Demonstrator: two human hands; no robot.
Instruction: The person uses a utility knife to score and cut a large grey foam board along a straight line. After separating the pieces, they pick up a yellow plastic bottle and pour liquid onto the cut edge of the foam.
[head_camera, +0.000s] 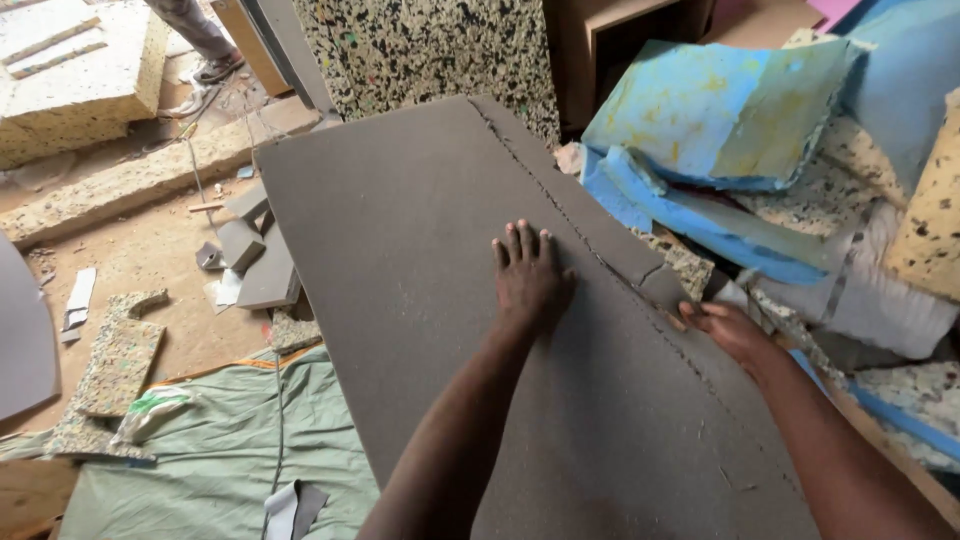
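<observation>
- Foam sheet (420, 300), grey, large, lies flat under both hands and runs from the near edge of view up and away past the fingertips.
- Left hand (527, 275): open, palm down, fingers together and stretched out, pressed flat on the sheet near its middle.
- Right hand (722, 328): at the sheet's right edge, fingers curled on something small at the cut line; can't tell what it holds or how tightly.
- Cut line (590, 250): ragged slit running from the far end of the sheet down to the right hand, just right of the left hand. It splits off a narrow grey strip (600, 215) that lies alongside the main sheet, touching it.
- Blue and yellow foam pieces (720, 110): stacked beyond the right hand, tilted.
- Speckled rebonded foam block (430, 45): upright, beyond the far end of the sheet.
- More speckled offcuts (930, 210) far right of the right hand.
- Green cloth (220, 450): left of the left forearm, partly under the sheet's near-left edge.
- Grey foam offcuts (255, 255): on the floor left of the sheet, well left of the left hand.
- Speckled foam scrap (115, 370): further left, beside the cloth.
- Another person's legs (195, 30): far top left, well apart from both hands.
</observation>
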